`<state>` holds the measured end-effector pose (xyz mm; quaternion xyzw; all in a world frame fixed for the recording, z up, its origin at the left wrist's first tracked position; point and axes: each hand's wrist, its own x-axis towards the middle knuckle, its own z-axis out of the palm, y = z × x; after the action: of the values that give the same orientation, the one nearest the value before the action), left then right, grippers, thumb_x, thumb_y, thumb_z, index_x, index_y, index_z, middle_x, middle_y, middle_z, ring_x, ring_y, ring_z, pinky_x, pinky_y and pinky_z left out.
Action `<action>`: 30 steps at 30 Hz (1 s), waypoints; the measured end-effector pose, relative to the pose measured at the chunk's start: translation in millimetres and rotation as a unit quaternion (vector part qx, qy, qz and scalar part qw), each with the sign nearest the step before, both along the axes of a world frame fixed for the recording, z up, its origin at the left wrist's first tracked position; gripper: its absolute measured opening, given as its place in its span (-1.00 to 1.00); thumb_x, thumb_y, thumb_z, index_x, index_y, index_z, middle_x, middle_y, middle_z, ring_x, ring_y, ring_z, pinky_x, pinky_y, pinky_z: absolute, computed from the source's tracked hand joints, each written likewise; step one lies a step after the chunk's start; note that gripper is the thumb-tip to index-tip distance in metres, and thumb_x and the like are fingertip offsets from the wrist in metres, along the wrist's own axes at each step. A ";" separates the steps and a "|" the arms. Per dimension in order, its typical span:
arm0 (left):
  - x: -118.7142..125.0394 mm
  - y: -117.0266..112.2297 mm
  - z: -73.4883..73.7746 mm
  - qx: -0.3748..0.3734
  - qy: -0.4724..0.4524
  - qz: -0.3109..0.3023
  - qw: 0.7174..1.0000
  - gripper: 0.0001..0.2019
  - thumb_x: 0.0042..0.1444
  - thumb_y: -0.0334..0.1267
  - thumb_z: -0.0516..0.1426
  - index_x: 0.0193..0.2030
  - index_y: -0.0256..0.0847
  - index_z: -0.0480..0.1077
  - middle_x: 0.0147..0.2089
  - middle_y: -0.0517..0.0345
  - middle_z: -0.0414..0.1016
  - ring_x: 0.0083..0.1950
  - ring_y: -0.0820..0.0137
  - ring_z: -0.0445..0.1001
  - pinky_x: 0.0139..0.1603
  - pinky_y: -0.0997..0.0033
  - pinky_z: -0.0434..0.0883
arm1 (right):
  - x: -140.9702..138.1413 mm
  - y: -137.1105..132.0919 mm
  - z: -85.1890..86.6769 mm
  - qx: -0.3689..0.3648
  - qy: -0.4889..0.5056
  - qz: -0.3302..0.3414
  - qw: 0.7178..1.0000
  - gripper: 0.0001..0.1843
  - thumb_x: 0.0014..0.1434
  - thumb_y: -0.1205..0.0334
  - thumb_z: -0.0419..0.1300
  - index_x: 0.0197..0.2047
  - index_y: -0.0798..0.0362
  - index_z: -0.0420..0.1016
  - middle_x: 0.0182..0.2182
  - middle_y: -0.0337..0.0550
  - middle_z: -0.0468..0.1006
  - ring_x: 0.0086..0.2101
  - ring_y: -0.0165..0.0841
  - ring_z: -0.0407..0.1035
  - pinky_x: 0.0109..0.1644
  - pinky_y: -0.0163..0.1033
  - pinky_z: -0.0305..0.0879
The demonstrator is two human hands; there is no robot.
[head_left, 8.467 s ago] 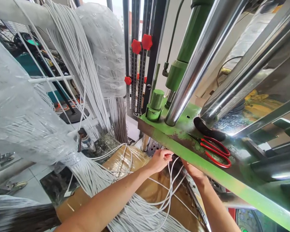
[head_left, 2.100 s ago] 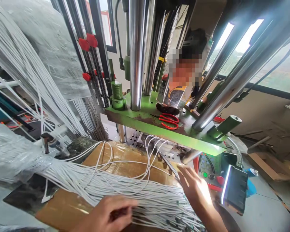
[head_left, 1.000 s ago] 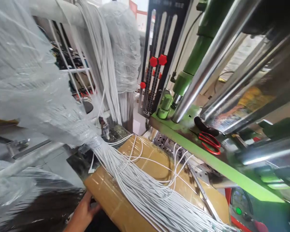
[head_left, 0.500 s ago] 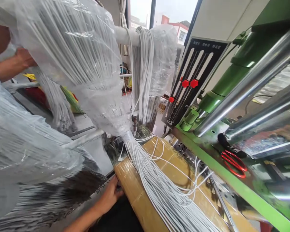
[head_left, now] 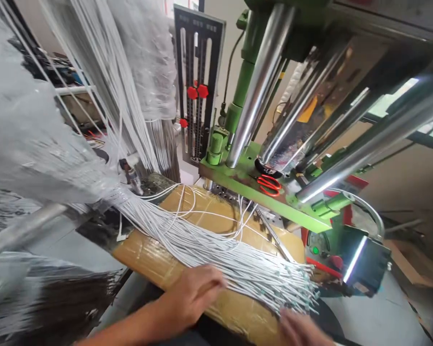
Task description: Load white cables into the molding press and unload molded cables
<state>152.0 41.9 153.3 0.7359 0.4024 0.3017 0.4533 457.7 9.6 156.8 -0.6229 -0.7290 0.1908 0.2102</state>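
Observation:
A thick bundle of thin white cables [head_left: 202, 245] lies across a work surface covered in brown tape [head_left: 159, 252], its loose ends fanned out at the right. My left hand [head_left: 198, 293] is at the near edge of the bundle, with its fingers curled together. Whatever may be between those fingers is hidden. Beside the cable ends, at the bottom of the view, is my right hand [head_left: 299, 329], only partly in the picture and smeared by motion. Clear plastic wrap [head_left: 54, 144] covers the bundle's upper part at the left.
Behind the work surface stands a green machine [head_left: 267, 197] with metal columns; red-handled scissors [head_left: 269, 185] lie on its plate. A thin metal bar [head_left: 274, 235] lies behind the cables. More white cables [head_left: 126, 96] hang at the left. A control box [head_left: 364, 262] is at the right.
The view has swung right. My left hand has gone from the work surface's edge to the cables, and my right hand has come into view. Another person's hand at the left is out of sight.

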 end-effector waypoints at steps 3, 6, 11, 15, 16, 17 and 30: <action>72.1 69.9 5.0 0.150 0.013 -0.097 0.984 -0.79 0.28 -0.39 -0.05 -0.06 -0.26 0.37 -0.08 0.01 0.49 -0.03 0.36 0.43 0.06 0.43 0.34 | 4.3 63.5 -12.2 0.047 -0.104 -0.023 0.993 -0.63 0.31 0.21 -0.03 0.12 0.06 0.39 -0.05 0.00 0.54 -0.01 -0.15 0.38 0.06 0.05 0.35; 103.8 116.3 -20.0 0.273 0.163 -0.161 0.934 -0.74 0.26 -0.30 0.05 0.05 -0.32 0.32 0.01 -0.11 0.43 0.11 0.22 0.36 0.14 0.30 0.30 | 6.7 120.4 -29.4 0.056 -0.139 0.010 0.989 -0.47 0.14 0.46 -0.03 0.18 0.19 0.34 0.04 0.12 0.50 0.07 -0.11 0.34 0.11 0.05 0.32; 50.1 144.5 -31.3 0.357 0.389 -0.162 0.834 -0.65 0.20 -0.18 0.14 0.08 -0.24 0.34 -0.04 -0.10 0.46 -0.01 0.09 0.42 0.05 0.09 0.30 | 21.1 144.8 -43.2 0.043 -0.153 0.083 0.984 -0.17 -0.11 0.64 -0.04 0.27 0.06 0.24 0.13 0.01 0.45 0.11 -0.22 0.33 0.10 -0.08 0.34; 17.7 162.1 -18.5 0.349 0.486 -0.107 0.794 -0.65 0.06 -0.50 0.16 0.03 -0.39 0.39 -0.15 -0.16 0.50 -0.07 0.12 0.45 0.12 0.10 0.23 | 35.7 150.0 -32.4 0.031 -0.213 0.078 0.973 -0.21 -0.05 0.63 -0.03 0.28 0.10 0.22 -0.07 0.10 0.57 -0.03 -0.13 0.42 -0.06 -0.08 0.40; 17.7 165.0 -16.9 0.346 0.499 -0.109 0.787 -0.75 0.06 -0.55 0.12 -0.09 -0.40 0.44 -0.21 -0.15 0.51 -0.11 0.13 0.47 0.12 0.10 0.23 | 35.3 151.7 -28.8 0.031 -0.222 0.067 0.972 -0.27 0.00 0.61 -0.04 0.27 0.12 0.24 -0.12 0.13 0.57 -0.05 -0.10 0.42 -0.07 -0.04 0.40; 19.7 166.2 -16.2 0.345 0.504 -0.116 0.783 -0.82 0.08 -0.57 0.09 -0.21 -0.39 0.47 -0.27 -0.14 0.51 -0.15 0.15 0.47 0.12 0.09 0.22 | 32.1 152.1 -25.5 0.032 -0.224 0.058 0.972 -0.34 0.06 0.59 -0.05 0.24 0.14 0.27 -0.12 0.15 0.57 -0.05 -0.09 0.41 -0.05 0.00 0.39; -3.5 147.3 4.2 0.154 0.376 -0.277 0.871 -0.76 0.18 -0.34 0.07 -0.02 -0.16 0.40 -0.12 0.04 0.49 -0.02 0.19 0.43 0.04 0.24 0.28 | -65.8 100.2 -9.6 -0.087 -0.158 0.107 0.978 -0.75 0.23 0.14 0.16 -0.05 -0.08 0.54 -0.20 -0.06 0.53 -0.11 -0.13 0.37 -0.02 0.01 0.24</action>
<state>148.5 189.2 157.6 0.9354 0.2710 -0.0774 0.2137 391.9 109.8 147.2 -0.5798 -0.7957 0.1742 0.0161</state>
